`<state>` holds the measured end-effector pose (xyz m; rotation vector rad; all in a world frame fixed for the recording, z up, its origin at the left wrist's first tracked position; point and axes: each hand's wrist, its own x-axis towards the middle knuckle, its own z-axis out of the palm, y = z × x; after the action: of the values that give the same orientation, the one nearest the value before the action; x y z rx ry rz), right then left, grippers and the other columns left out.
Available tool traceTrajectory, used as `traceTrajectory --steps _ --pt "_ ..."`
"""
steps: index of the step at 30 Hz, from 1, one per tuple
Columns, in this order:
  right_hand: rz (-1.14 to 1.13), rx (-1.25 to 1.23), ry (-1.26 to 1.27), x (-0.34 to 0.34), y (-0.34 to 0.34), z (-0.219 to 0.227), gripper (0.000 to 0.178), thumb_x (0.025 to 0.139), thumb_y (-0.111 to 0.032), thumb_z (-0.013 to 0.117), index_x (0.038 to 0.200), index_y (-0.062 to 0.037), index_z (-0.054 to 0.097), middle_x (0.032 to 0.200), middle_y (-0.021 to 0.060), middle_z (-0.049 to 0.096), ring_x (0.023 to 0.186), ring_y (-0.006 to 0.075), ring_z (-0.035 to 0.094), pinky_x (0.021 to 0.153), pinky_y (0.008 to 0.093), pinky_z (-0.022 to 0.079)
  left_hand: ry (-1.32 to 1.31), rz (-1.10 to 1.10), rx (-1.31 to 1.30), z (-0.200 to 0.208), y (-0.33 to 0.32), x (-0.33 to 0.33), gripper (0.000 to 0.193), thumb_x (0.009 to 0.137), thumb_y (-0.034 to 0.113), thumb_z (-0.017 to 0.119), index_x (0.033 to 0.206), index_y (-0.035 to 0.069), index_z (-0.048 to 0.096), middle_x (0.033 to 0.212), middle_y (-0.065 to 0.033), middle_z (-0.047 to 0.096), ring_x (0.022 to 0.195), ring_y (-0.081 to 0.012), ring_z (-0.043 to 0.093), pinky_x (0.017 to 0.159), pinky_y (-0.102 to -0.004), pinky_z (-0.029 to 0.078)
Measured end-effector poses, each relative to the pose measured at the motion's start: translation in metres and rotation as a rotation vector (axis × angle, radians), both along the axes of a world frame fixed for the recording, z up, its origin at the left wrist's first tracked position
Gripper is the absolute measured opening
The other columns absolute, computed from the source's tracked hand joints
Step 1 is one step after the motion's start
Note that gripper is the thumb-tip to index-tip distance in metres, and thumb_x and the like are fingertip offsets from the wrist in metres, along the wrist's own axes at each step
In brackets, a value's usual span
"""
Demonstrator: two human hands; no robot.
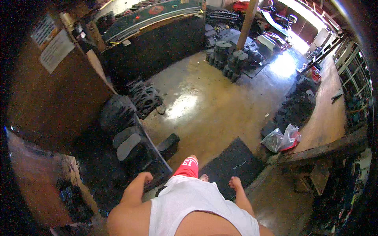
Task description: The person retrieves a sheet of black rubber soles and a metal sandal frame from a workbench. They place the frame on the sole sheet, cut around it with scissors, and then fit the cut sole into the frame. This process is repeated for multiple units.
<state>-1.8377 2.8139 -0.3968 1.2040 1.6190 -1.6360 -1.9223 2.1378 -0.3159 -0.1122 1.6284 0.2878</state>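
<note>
My left hand [147, 177] hangs at my side with its fingers curled in, and nothing shows in it. It is nearest to the dark bench [157, 167], where grey sole-shaped pieces [128, 147] lie a little farther off. On my other side, my right hand [235, 183] is loosely closed, with no object visible in it. Below that hand a black mat [230, 165] lies on the floor, a thin pale strand across it. One of my feet [204, 178] shows at the mat's left edge. Neither hand appears to touch anything.
Black cut-out sheets [143, 98] lie on the floor ahead left. Stacked dark pieces [222, 51] stand by a wooden post [248, 25]. To the right are a dark heap [295, 102], a clear plastic bag [280, 138] and a long wooden board [325, 106]. A dark partition [153, 47] stands behind.
</note>
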Motion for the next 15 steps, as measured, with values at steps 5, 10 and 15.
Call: traceTrajectory --steps 5,10,15 --pt "0.039 0.239 0.001 -0.177 0.093 0.019 0.018 0.098 -0.026 0.057 0.110 -0.0136 0.060 0.084 0.0060 0.068 0.062 0.0189 0.064 0.049 0.0336 0.047 0.258 0.927 0.018 -0.029 0.024 0.028 0.028 0.089 0.029 0.059 0.088 0.005 0.073 0.090 -0.0133 0.072 0.073 -0.0237 0.069 0.062 -0.0460 0.055" --pt "-0.370 0.058 0.104 -0.297 0.093 0.034 0.019 0.095 -0.024 0.059 0.108 -0.0099 0.062 0.083 0.0077 0.069 0.059 0.0197 0.061 0.048 0.0334 0.047 0.265 0.776 -0.022 -0.048 0.112 -0.085 0.025 0.082 0.028 0.062 0.074 0.006 0.073 0.086 -0.0147 0.073 0.069 -0.0280 0.070 0.059 -0.0445 0.054" --pt "0.526 -0.020 -0.276 -0.399 0.050 0.057 0.021 0.095 -0.027 0.064 0.105 -0.0105 0.073 0.086 0.0070 0.071 0.070 0.0189 0.065 0.060 0.0371 0.051 0.615 0.653 0.204 -0.016 0.147 -0.320 0.037 0.091 0.032 0.055 0.068 0.006 0.068 0.064 -0.0111 0.065 0.052 -0.0235 0.062 0.049 -0.0403 0.049"
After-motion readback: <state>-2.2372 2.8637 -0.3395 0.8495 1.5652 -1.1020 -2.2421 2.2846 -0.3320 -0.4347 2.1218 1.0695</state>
